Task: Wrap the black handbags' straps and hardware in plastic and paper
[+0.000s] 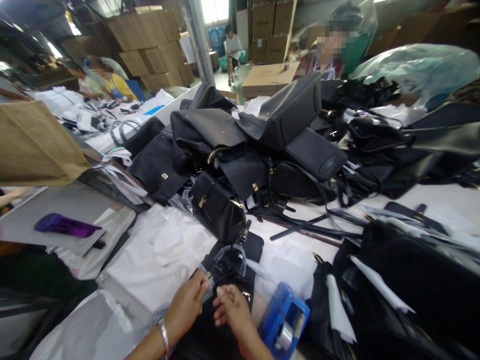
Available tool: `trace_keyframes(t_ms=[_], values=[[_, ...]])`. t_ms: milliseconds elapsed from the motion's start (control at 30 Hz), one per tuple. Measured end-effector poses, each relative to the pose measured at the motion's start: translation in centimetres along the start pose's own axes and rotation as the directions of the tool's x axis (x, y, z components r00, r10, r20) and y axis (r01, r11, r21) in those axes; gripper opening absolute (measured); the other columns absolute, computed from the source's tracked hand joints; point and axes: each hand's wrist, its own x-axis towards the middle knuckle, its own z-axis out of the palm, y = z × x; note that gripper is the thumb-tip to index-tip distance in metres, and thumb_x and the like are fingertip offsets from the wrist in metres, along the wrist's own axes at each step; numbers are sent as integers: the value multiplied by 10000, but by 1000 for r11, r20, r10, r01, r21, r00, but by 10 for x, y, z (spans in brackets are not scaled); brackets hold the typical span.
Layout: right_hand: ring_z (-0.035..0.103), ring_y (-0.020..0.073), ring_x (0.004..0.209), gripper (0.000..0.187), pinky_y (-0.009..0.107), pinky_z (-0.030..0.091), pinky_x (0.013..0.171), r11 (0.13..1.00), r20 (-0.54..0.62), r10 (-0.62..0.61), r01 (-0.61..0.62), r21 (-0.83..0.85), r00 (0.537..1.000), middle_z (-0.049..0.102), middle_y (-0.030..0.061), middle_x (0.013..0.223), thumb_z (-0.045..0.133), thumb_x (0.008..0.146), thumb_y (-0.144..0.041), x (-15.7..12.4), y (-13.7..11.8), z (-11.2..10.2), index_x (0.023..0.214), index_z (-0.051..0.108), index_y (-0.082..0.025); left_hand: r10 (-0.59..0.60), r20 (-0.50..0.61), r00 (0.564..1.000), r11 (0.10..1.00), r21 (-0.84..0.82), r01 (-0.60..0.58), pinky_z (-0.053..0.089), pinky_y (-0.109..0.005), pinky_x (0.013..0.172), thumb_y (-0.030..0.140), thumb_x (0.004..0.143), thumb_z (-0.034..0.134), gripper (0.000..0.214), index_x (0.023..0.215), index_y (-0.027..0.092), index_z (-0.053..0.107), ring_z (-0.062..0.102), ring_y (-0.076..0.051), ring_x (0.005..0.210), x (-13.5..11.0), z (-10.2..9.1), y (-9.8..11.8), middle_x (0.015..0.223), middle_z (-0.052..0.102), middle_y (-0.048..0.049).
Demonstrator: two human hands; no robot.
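Both my hands meet at the bottom centre over a small black bag (228,265) lying flat on the table. My left hand (187,302), with a metal bangle on the wrist, pinches a clear plastic strip at the bag's edge. My right hand (232,310) is closed, fingers curled against the bag's lower end next to the left hand. Clear plastic wrap (234,255) loops over the bag's top. A blue tape dispenser (285,320) sits just right of my right wrist.
A heap of black handbags (243,150) fills the table's middle. More black bags (405,290) lie at the right. White paper sheets (157,255) cover the left part. A burlap bag (33,145) stands at far left. People sit behind, among cardboard boxes (150,45).
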Motion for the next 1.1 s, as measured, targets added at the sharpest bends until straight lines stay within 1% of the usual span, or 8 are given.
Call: trace_keyframes(t_ms=[100, 267, 467, 600, 733, 833, 967, 1100], values=[[529, 67, 469, 528, 184, 441, 420, 970, 49, 66, -75, 232, 997, 614, -9, 715, 711, 658, -625, 2, 2, 9, 842, 519, -169, 8, 47, 999, 999, -38, -6, 374, -236, 488, 382, 967, 292, 232, 866, 222, 425, 512, -120, 469, -2, -1, 5, 630, 524, 56], [514, 34, 497, 448, 140, 431, 450, 907, 149, 119, -169, 385, 982, 603, -21, 693, 794, 641, -493, -3, -3, 7, 779, 548, -144, 2, 75, 997, 993, -114, 6, 422, -238, 513, 377, 956, 310, 226, 868, 213, 439, 559, -124, 507, -3, -3, 8, 707, 576, 32], [528, 70, 461, 547, 188, 457, 450, 916, 15, 169, -163, 366, 985, 609, -32, 593, 843, 522, -521, -2, -4, 11, 774, 507, -172, 55, 117, 992, 995, -87, -45, 447, -238, 605, 278, 932, 371, 134, 870, 205, 464, 621, -147, 660, -6, -4, 6, 770, 627, 6], [620, 135, 554, 572, 272, 530, 560, 913, -23, 195, -173, 370, 980, 661, 12, 649, 861, 492, -505, -7, -12, 17, 791, 500, -176, 84, 82, 993, 971, 217, -100, 446, -244, 612, 137, 907, 379, 129, 927, 205, 486, 649, -170, 700, -11, -3, 7, 766, 661, -5], [671, 167, 711, 487, 322, 544, 712, 899, 95, 129, -157, 408, 987, 699, 73, 864, 799, 635, -490, -22, -25, 16, 891, 569, -146, 228, 30, 973, 774, 601, -200, 503, -305, 680, -27, 819, 383, 318, 981, 194, 544, 666, -215, 771, -22, 13, -4, 849, 705, -50], [657, 154, 656, 462, 297, 531, 649, 913, 121, 163, -197, 357, 979, 682, 44, 773, 716, 704, -569, -22, -28, 15, 848, 583, -151, 359, 6, 933, 689, 673, -269, 540, -354, 770, -64, 796, 386, 413, 1094, 177, 541, 674, -223, 835, -33, 33, -14, 941, 714, -77], [577, 118, 485, 441, 236, 465, 501, 961, 12, 206, -204, 186, 978, 612, -22, 573, 771, 629, -538, -4, -22, 19, 741, 570, -162, 335, -74, 939, 739, 640, -213, 546, -338, 818, -91, 788, 294, 569, 1310, 117, 384, 668, -223, 977, -47, 53, -19, 1150, 663, -143], [608, 145, 545, 448, 253, 476, 525, 980, 61, 74, -84, 178, 995, 678, 17, 670, 778, 632, -499, 6, -15, 22, 868, 624, -151, 185, -101, 978, 876, 468, -117, 506, -298, 907, 25, 869, 314, 594, 1436, 113, 160, 587, -201, 1158, -58, 36, -17, 1387, 498, -169]])
